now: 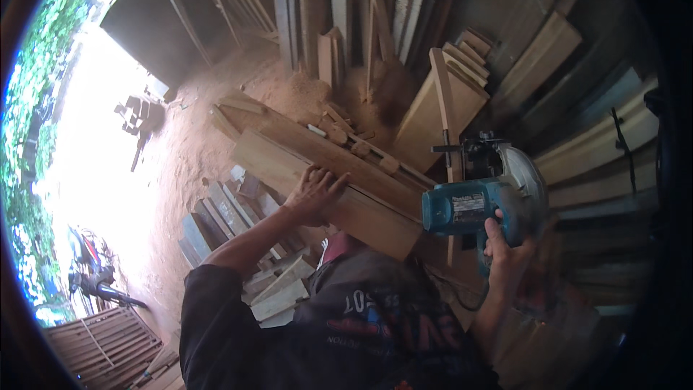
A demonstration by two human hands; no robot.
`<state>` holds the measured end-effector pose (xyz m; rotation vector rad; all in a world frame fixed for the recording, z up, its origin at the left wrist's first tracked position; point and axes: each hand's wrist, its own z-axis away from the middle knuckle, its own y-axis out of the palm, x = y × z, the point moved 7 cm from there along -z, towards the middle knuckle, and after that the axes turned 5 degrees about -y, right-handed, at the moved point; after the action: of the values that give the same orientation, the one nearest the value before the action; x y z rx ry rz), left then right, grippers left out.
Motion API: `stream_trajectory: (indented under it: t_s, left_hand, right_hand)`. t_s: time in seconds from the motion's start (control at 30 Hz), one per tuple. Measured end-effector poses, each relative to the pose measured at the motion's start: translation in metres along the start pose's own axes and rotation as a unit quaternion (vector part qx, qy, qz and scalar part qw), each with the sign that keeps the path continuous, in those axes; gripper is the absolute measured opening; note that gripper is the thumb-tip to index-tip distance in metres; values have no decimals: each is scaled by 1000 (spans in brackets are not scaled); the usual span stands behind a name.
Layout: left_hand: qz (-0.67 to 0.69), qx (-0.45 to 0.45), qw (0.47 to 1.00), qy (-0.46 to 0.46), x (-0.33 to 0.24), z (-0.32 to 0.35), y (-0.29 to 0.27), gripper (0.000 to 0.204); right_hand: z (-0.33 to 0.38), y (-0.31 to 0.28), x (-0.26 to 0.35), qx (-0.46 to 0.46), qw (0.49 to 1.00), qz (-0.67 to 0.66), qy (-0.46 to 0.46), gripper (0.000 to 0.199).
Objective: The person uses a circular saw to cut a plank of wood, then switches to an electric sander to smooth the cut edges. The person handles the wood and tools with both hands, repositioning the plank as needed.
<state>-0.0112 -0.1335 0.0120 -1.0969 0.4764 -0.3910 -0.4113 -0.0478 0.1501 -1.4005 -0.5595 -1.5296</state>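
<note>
A wide pale wooden board (379, 224) lies slantwise in front of me, from upper left to lower right. My left hand (316, 193) grips it near the middle, with the fingers bent over its far edge. To the right, my right hand (508, 251) is closed round the handle of a teal circular saw (462, 207). The saw is close to the board's right end; I cannot tell whether it touches the wood. Its rounded metal guard (521, 173) faces right, and the blade is hidden. Part of the saw and my right forearm look hazy.
Behind the board is a wooden bench (289, 132) with offcuts (338, 126) along it. Stacked planks (444, 101) stand at the far right, and tall boards (310, 14) lean at the back. Scrap wood (227, 209) lies left of my arm on the sawdust-covered floor (191, 126).
</note>
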Motion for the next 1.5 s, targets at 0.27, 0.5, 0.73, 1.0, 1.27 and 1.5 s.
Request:
stream_trajectory:
  t_s: [0.27, 0.5, 0.73, 1.0, 1.27, 1.5]
  left_hand:
    - [86, 108, 971, -193, -46, -39, 10, 136]
    - [257, -38, 909, -326, 67, -44, -21, 126]
    - [159, -167, 859, -458, 92, 85, 18, 116]
    - [532, -96, 717, -440, 125, 125, 99, 79]
    - [662, -68, 655, -359, 105, 104, 94, 78]
    - [682, -118, 620, -370, 63, 91, 117, 76]
  right_hand:
    - [3, -56, -23, -68, 995, -72, -19, 30]
    - [1, -81, -23, -59, 995, -77, -32, 29]
    - [3, -77, -37, -25, 993, -115, -4, 28]
    - [22, -51, -28, -4, 995, -101, -18, 28]
    - [59, -33, -29, 8, 996, -83, -6, 27]
    - [82, -25, -22, 50, 996, -69, 4, 27]
